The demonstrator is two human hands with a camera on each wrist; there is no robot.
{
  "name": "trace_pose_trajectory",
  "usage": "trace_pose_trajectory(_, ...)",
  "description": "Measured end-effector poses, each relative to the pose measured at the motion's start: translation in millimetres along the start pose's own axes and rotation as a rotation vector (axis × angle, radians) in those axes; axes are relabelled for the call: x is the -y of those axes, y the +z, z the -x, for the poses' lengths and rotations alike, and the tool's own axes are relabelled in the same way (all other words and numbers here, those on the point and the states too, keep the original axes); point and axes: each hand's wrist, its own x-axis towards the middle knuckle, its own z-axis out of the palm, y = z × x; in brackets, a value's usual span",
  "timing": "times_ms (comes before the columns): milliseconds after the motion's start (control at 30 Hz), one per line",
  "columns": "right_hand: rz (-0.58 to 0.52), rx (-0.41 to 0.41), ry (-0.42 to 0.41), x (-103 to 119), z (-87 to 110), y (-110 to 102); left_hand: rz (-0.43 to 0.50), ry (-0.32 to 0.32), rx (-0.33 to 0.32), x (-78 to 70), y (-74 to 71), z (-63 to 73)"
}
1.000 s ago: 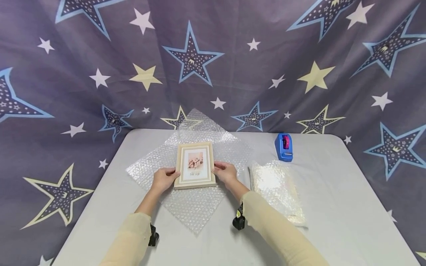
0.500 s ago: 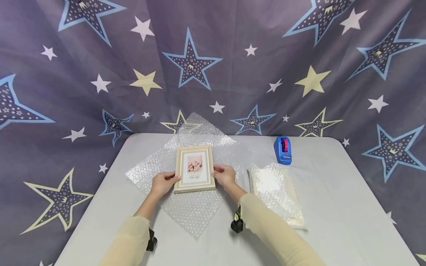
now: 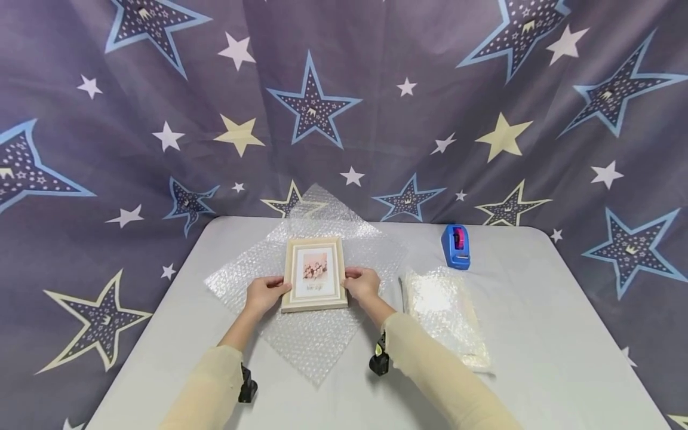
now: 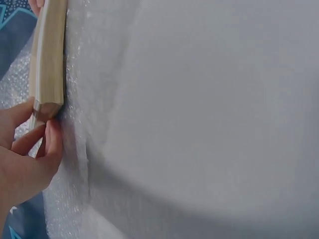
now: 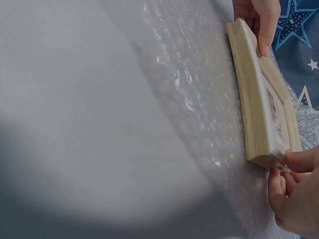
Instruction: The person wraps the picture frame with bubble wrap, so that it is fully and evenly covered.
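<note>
A light wooden picture frame (image 3: 291,269) with a pink flower print lies face up over a sheet of bubble wrap (image 3: 317,340), which is turned cornerwise on the table. My left hand (image 3: 263,295) grips the frame's left edge near its lower corner, thumb on the front. On the opposite edge my right hand (image 3: 363,283) pinches it the same way. In the right wrist view, the thumb presses the front of the picture frame (image 5: 254,99) while curled fingers sit against its side. The left wrist view shows the left hand (image 4: 30,154) at a corner of the frame.
To the right lies a flat stack of folded bubble wrap (image 3: 446,313). Behind it stands a blue tape dispenser (image 3: 456,248) with a pink core. The light table (image 3: 537,334) ends at a star-patterned curtain (image 3: 387,131); the bubble wrap's far corner reaches the curtain.
The scene sits slightly lower in the head view than before, as the camera has tilted. Both hands keep their hold on the picture frame, which has hardly moved on the bubble wrap.
</note>
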Motion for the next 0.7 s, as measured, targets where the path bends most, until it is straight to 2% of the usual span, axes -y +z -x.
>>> trace_pose_trajectory(200, -0.031, 0.025, 0.038, -4, 2.2, 0, 0.003, -0.025, -0.019, -0.8, -0.6, 3.9)
trace_pose_trajectory(400, -0.008, 0.045, 0.01, -4, -1.6, -3, -0.007, 0.014, -0.038, -4.5, -1.5, 2.8)
trace_pose_trajectory(500, 0.005, 0.081, -0.007, -4, -3.5, -6, -0.008, 0.035, -0.028, -7.2, -4.8, 2.6)
trace_pose_trajectory(600, 0.05, 0.145, -0.017, -2, -1.3, -13, -0.026, 0.077, -0.002, -8.7, -11.8, 4.4)
trace_pose_trajectory(700, 0.13, 0.21, -0.059, 3, 4.2, -25, -0.07, 0.181, 0.013, -8.6, -22.2, 7.3)
